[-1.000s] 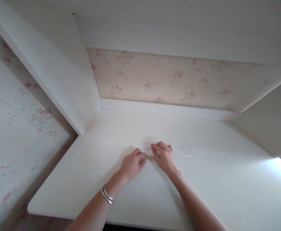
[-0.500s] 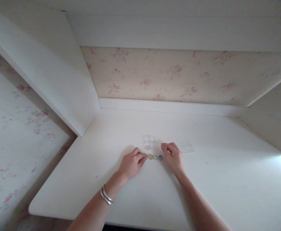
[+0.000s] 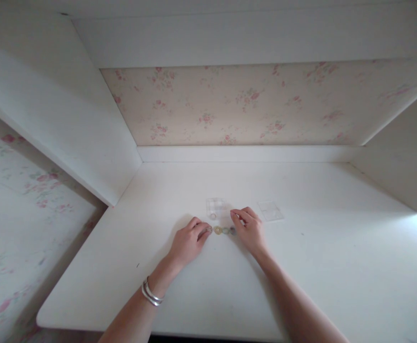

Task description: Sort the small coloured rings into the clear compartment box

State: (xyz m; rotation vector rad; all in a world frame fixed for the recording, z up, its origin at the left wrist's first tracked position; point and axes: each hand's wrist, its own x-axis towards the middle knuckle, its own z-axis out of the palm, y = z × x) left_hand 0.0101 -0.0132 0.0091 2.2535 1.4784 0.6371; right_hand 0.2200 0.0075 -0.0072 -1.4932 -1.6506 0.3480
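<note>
My left hand [image 3: 188, 242] is closed in a pinch over a small pale ring [image 3: 209, 229], mostly hidden by the fingertips. Just right of it, small rings lie in a row on the white desk: a yellow ring [image 3: 218, 230], a green ring [image 3: 225, 231] and a dark ring [image 3: 233, 230]. The dark one is close beside my right hand [image 3: 250, 231], whose thumb and forefinger are pinched together near the right side of a clear compartment box [image 3: 216, 206]. What those fingers hold, if anything, is too small to see. Another small ring [image 3: 213, 216] shows at the box's front.
A clear flat lid [image 3: 270, 210] lies right of my right hand. The white desk [image 3: 194, 181] meets a side panel [image 3: 68, 114] on the left and a flowered back wall [image 3: 229, 109]. A tiny dark sliver [image 3: 137, 265] lies left of my left forearm.
The view has shifted slightly, so everything appears a little further left. Both hands keep nearly the same places and pinches, and the row of rings looks unchanged.
</note>
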